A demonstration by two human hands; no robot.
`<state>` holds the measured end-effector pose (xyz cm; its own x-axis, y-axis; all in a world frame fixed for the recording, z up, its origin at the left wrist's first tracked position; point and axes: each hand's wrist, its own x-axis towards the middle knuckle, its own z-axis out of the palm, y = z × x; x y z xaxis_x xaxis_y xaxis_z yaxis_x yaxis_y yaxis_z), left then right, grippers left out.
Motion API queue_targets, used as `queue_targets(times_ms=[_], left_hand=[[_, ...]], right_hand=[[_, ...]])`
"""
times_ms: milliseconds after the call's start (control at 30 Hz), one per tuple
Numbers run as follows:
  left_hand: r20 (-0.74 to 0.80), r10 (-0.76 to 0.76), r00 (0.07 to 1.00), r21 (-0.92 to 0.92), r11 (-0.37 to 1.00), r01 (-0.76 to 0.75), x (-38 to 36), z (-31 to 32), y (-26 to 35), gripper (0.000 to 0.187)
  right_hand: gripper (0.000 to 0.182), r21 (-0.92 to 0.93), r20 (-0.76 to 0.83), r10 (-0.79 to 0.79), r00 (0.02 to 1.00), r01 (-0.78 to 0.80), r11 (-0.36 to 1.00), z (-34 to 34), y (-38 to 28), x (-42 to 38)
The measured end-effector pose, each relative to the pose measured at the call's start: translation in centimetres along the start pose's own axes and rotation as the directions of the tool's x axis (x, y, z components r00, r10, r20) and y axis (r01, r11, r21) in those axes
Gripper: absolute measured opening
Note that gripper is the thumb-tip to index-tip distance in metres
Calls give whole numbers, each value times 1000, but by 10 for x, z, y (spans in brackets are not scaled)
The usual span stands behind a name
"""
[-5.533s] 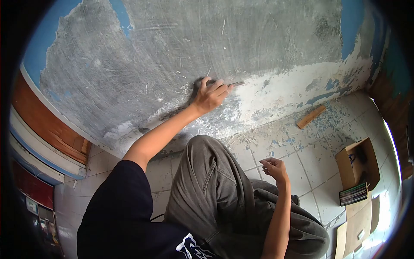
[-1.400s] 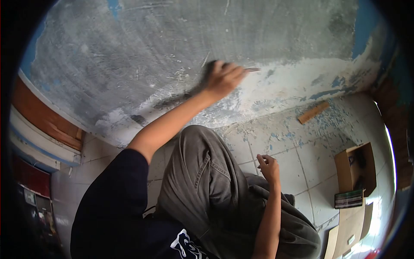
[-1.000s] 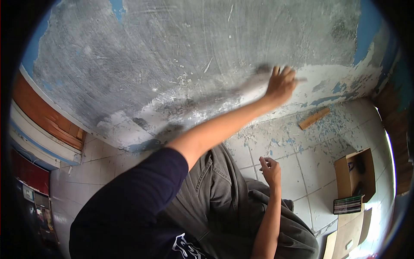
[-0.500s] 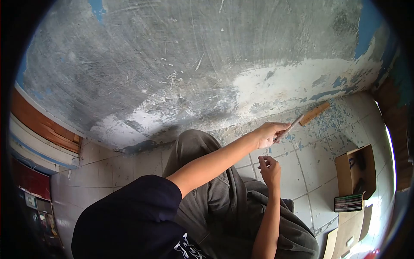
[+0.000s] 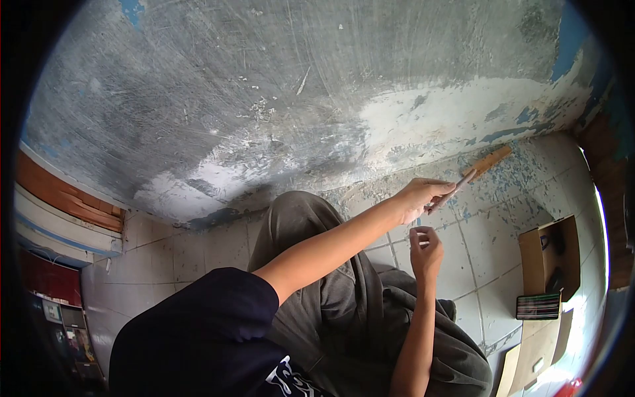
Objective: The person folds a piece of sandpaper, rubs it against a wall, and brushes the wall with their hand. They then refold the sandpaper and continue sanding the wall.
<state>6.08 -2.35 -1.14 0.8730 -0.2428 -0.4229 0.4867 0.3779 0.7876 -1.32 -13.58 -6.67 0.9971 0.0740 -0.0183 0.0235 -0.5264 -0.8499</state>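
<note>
My left hand (image 5: 421, 198) is stretched across to the right, closed on a thin, flat greyish-brown piece (image 5: 456, 190) seen almost edge-on. The far tip of that piece overlaps the near end of an orange-brown wooden strip (image 5: 491, 161) on the floor by the foot of the wall. Just below my left hand is my right hand (image 5: 427, 253), raised over the tiles with fingers curled in towards the thumb. Whatever its fingers may hold is hidden. In front of my bent knee stands the scraped wall (image 5: 278, 79), grey with white patches and bits of blue paint.
Blue and grey paint flakes (image 5: 506, 188) litter the tiled floor (image 5: 489, 255) along the wall. At the right sits an open cardboard box (image 5: 532, 264) with dark items inside, a dark striped case (image 5: 539, 307) at its near edge. Wooden furniture (image 5: 66, 205) stands at the left.
My right hand has risen and moved slightly right, closer to my left hand. My left hand, still gripping the flat piece, has shifted a little up and right. The view has tilted slightly.
</note>
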Motion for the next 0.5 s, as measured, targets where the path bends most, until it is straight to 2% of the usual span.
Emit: queue_targets(times_ms=[67,100,133,167,200,233,300,333,433,500], left_hand=[[-12,49,999,64,997,-48,1,-2,-1,27],[-20,100,995,129,987,-97,1,-2,-1,27],[-18,97,995,128,987,-94,2,-3,-1,27],[-29,109,994,217,971,-100,2,-4,-1,27],[-37,122,992,303,947,-105,3,-4,-2,27],[-36,122,992,303,947,-106,4,-5,-4,27],[29,133,991,320,938,-135,6,-7,-6,26],[30,132,991,321,937,-135,7,-8,-8,26],[71,111,991,272,954,-126,10,-8,-14,26],[39,129,991,268,954,-135,12,-9,-15,27]], right_hand=[[16,182,-41,111,993,-102,978,-4,2,2],[16,181,-42,114,993,-105,978,-5,2,3],[17,467,-4,179,984,-156,870,-7,1,4],[17,708,50,228,972,-196,679,-9,-1,4],[19,791,77,202,976,-183,583,-17,-12,1],[19,791,75,202,976,-182,584,-19,-13,1],[23,899,4,183,983,-84,429,-21,-14,1],[24,919,7,206,979,-88,383,-22,-17,0],[27,887,93,160,983,-155,435,-25,-25,-1],[29,867,88,177,980,-163,472,-20,-17,0]])
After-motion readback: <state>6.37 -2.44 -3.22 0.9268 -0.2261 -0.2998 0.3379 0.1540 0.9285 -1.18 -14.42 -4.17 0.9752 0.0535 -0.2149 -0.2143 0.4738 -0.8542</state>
